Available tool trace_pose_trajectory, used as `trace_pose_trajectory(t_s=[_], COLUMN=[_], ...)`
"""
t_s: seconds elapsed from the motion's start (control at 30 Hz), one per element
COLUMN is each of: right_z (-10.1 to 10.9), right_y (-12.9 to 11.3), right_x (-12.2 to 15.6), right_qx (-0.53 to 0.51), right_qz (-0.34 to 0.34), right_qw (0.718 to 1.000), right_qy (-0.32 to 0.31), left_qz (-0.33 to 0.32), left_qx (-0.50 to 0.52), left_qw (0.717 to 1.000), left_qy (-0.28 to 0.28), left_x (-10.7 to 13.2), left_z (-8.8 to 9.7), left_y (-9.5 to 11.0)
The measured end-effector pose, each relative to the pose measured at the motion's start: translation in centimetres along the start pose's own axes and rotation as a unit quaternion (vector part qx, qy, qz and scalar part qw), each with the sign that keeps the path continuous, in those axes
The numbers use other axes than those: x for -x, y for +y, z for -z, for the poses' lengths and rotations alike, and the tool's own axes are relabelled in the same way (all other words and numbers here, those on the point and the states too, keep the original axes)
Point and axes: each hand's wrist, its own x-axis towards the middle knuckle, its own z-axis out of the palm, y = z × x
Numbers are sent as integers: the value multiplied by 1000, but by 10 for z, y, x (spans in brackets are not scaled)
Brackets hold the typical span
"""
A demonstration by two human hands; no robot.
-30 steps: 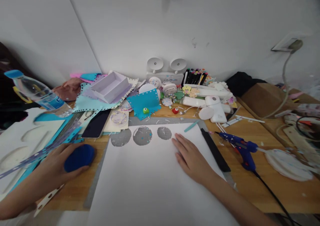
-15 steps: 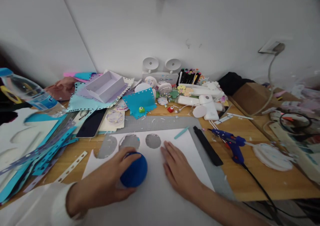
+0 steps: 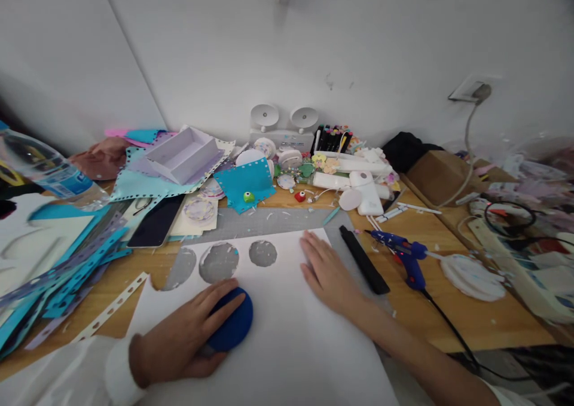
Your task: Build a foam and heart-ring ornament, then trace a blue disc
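My left hand (image 3: pixel 192 328) curls around a round blue lid (image 3: pixel 233 321), with the thumb at the near edge and fingers over its top. The lid rests on a large white sheet (image 3: pixel 287 346); what lies under it is hidden. Round holes are cut along the sheet's far left part, with the grey cutting mat (image 3: pixel 273 220) showing through. My right hand (image 3: pixel 329 274) lies flat on the sheet's right side, fingers stretched out, holding nothing. A slim teal tool (image 3: pixel 330 216) lies on the mat just beyond the sheet's far edge.
To the right lie a black bar-shaped case (image 3: pixel 364 261) and a blue glue gun (image 3: pixel 406 253) with its cable. On the left are a phone (image 3: pixel 156 222), blue and purple strips (image 3: pixel 85 274) and a water bottle (image 3: pixel 58 170). Craft pieces and markers (image 3: pixel 334 140) line the wall.
The sheet has shifted and the blue lid has come down nearer me, now lying flat. My right hand has slid toward the far right edge. The teal tool is now off the sheet.
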Motion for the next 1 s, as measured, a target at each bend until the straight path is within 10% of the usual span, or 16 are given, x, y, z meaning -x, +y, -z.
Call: trace_pose_trajectory(t_s=[0.2,0.47,0.7,1.0], right_z=[2,0,6,5], right_y=[-31,-30,-26,-19], right_x=[28,22,21,14], right_qx=[-196,-516,-516,-512], right_qz=[15,-186,-284,-240], right_qw=[979,833,781,810], right_qy=[49,78,209,157], left_qz=[-34,13,67,12], left_qx=[12,57,159,109], left_qw=[999,998,979,992], left_qy=[-23,6,104,67], left_x=[10,-49,-139,-131], left_z=[12,54,-4,-24], left_y=[-25,-8,2,6])
